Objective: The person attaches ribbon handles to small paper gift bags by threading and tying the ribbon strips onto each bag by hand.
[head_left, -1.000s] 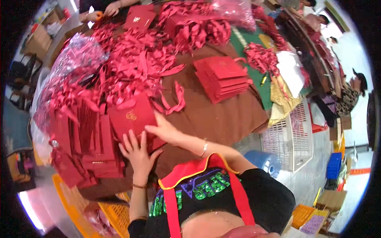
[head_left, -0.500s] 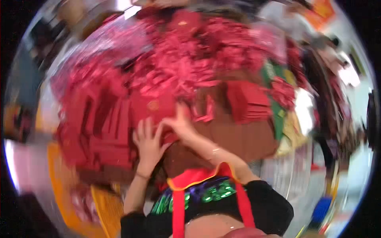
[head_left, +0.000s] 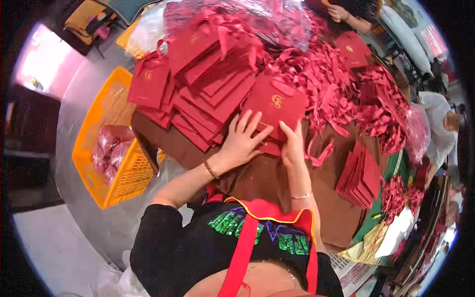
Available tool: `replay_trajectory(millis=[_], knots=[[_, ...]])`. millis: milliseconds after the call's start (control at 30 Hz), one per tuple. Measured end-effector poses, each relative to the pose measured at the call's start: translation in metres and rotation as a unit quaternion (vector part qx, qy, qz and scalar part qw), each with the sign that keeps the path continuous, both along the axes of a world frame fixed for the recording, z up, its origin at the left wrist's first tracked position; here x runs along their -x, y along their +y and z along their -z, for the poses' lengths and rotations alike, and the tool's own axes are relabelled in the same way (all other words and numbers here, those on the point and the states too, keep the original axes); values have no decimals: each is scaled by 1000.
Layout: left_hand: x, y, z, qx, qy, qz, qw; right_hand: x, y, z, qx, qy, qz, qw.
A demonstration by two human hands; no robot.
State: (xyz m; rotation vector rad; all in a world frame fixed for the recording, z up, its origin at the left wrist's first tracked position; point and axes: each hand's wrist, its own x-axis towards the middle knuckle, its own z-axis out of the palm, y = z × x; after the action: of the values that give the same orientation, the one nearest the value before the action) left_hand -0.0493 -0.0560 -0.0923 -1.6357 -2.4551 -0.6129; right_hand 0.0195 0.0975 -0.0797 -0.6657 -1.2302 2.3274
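Observation:
A flat red paper gift bag (head_left: 278, 103) with a gold emblem and ribbon handles lies on the brown tabletop (head_left: 257, 180) in front of me. My left hand (head_left: 243, 137) rests across its lower left part, fingers spread and laid flat. At the lower right edge, my right hand (head_left: 293, 144) touches the bag with thumb and fingers stretched out and slightly apart. Another piece of red card shows beneath the bag by my fingers. To the left, close to my left hand, lie overlapping stacks of similar red bags (head_left: 210, 94).
Red ribbons (head_left: 321, 79) are heaped behind the bag. A small stack of red bags (head_left: 359, 175) lies at the right. On the floor at left stands a yellow crate (head_left: 116, 173) with plastic-wrapped red packs. Another person's hand (head_left: 338, 13) shows at the far side.
My view has turned left and sharpened, bringing the yellow crate into full sight. My hands remain at the front bag; my right hand has shifted from its upper right toward its lower right edge.

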Motion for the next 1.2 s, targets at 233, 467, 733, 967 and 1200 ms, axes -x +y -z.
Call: replay_trajectory(millis=[233, 467, 733, 967, 1200], knots=[[8, 8, -4, 16, 2, 13, 1000, -4, 1, -1, -35, -13, 55, 998], [-18, 12, -31, 114, 48, -65, 990, -151, 50, -34, -396, -188, 61, 897], [-113, 137, -35, -67, -459, 244, 852, -336, 180, -93, -416, -382, 346, 750], [-173, 286, -31, -4, -726, 129, 676, -325, 222, -4, -19, -107, 194, 975], [-165, 281, 11, -33, -726, 145, 671, -279, 177, 33, -241, -293, 313, 871]])
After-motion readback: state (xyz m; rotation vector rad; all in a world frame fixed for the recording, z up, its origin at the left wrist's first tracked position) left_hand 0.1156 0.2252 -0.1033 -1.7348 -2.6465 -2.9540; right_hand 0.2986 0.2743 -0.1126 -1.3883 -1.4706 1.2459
